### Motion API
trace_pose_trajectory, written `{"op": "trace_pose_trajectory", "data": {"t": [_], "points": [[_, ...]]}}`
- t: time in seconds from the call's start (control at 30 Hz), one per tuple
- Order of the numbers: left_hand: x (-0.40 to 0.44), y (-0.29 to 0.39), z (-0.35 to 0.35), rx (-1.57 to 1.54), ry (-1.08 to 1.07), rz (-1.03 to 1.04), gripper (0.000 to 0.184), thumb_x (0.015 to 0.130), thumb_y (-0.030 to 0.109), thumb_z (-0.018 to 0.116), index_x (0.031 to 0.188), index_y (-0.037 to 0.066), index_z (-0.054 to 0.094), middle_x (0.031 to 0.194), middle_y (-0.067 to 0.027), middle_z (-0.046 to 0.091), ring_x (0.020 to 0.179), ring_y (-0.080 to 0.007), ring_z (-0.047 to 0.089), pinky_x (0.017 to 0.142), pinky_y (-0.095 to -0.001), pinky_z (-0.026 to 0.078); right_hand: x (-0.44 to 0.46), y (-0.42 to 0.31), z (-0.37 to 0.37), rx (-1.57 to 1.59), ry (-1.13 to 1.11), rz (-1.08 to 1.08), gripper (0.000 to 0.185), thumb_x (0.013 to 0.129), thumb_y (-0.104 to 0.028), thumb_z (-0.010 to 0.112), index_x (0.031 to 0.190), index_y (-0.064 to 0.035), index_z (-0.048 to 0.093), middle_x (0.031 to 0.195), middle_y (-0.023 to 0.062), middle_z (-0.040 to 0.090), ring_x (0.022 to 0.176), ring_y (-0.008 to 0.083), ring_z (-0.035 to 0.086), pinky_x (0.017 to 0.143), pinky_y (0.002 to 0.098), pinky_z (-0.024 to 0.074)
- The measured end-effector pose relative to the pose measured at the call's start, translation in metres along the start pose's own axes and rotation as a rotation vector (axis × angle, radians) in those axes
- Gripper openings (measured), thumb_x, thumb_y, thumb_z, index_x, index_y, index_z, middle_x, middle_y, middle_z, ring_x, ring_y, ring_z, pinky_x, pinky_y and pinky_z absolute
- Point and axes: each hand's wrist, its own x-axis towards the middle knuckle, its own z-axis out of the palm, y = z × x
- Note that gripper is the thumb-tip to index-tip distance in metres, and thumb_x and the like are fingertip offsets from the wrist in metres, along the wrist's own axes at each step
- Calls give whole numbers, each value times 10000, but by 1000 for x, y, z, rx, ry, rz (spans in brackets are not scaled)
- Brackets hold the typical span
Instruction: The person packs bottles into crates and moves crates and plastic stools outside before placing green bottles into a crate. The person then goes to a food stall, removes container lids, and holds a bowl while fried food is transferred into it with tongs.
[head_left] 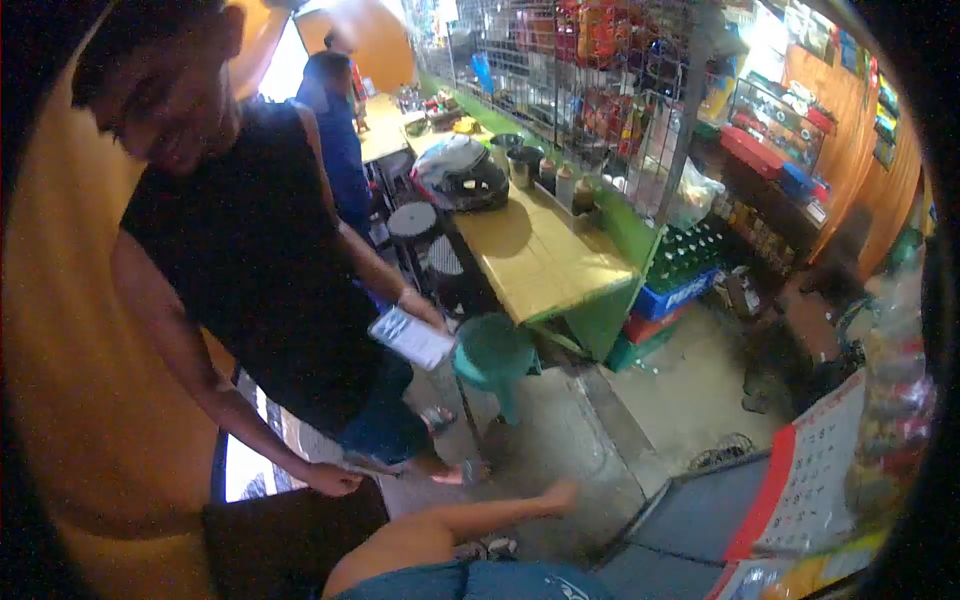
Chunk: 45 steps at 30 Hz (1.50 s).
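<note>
At the near edge, the left hand [563, 497] is at the end of a bare arm stretched out over the floor [600, 475]; it is too blurred to tell how far the fingers are open, and nothing shows in its grasp — the right hand is out of view. Near and to the right, apart from the hand, stands a dark panel [690, 510] that looks stiff, with a calendar [810, 470] against it; the paper should be light, easily creased and best taken by its red edge. Farther off and a little left of the hand, also apart from it, is the green stool [495, 345] — plastic by its look, so probably light, stiff and rather smooth, with the seat's rim as the surest hold. Left of the stool, another person [240, 250] holds what looks like a phone [412, 337], flat, likely slick and fragile, best gripped by its sides. Beyond the stool runs the yellow counter [545, 250], with a helmet [460, 172] toward its far end.
</note>
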Motion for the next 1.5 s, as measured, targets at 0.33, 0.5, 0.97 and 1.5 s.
{"op": "trace_pose_trajectory", "data": {"t": [0.33,0.5,0.97,1.5], "points": [[146,216,-82,202,-114,473,350,837,370,590,917,52,716,850,-182,684,776,-366,653,707,-458,516,-6,133,-7,150,187,111,253,938,-319,559,1057,-105,624,895,23,594,737,161,556,578,349,474],[225,85,-133,237,-47,288,346,866,367,613,977,49,693,932,-221,661,887,-398,627,759,-494,487,-37,168,23,295,321,308,258,937,-324,559,1053,-103,628,899,26,598,744,165,560,585,354,480],[373,127,-302,108,102,201,566,926,349,551,1314,-51,452,1297,-295,487,1210,-432,467,1028,-442,378,82,68,37,314,505,460,273,933,-337,559,1042,-100,640,910,36,609,762,177,570,602,369,497],[615,320,-290,-472,-118,-238,469,933,338,549,1254,-3,523,1007,-134,625,840,-202,598,783,-362,491,586,-52,-251,225,354,194,216,834,-298,539,828,-98,621,751,85,611,731,293,593,714,331,513]]}}
